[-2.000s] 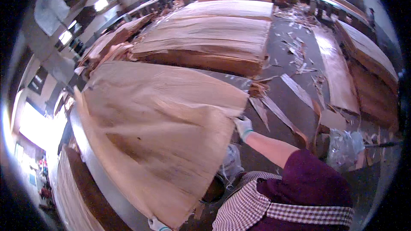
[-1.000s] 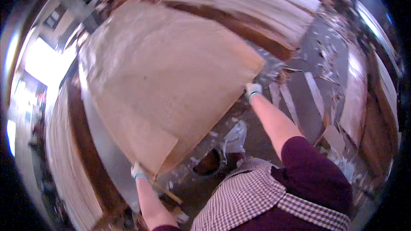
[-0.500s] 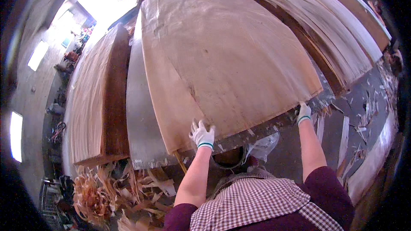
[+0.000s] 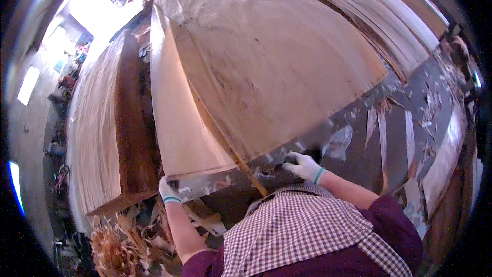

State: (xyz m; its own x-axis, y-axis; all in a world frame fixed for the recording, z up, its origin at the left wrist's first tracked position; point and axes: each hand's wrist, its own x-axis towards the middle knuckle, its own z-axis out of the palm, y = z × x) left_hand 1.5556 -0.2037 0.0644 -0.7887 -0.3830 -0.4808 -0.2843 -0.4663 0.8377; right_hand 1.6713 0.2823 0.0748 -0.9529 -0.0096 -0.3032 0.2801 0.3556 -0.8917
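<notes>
A broad tan wood veneer sheet (image 4: 287,72) covers the table in front of me, with dark marks on its left part. Down its left side, a paler veneer strip (image 4: 177,128) bends up and catches the light. My left hand (image 4: 169,190), in a white glove, is closed on the near left corner of that paler veneer. A thin wooden stick (image 4: 242,165) slants along the boundary between the two areas toward my apron. My right hand (image 4: 305,168), also gloved, hovers just off the near edge, fingers apart, to the right of the stick; its dark fingertips are partly unclear.
A tall veneer stack (image 4: 97,128) stands at the left, and another stack (image 4: 379,15) lies at the far right. Curled veneer scraps (image 4: 115,246) are heaped at the lower left. Strips and chips (image 4: 382,133) litter the floor at right, near a clear plastic bag (image 4: 339,142).
My left hand has moved left and taken hold of the near left corner. My right hand has left the near right corner and come toward the middle. More of the stick shows.
</notes>
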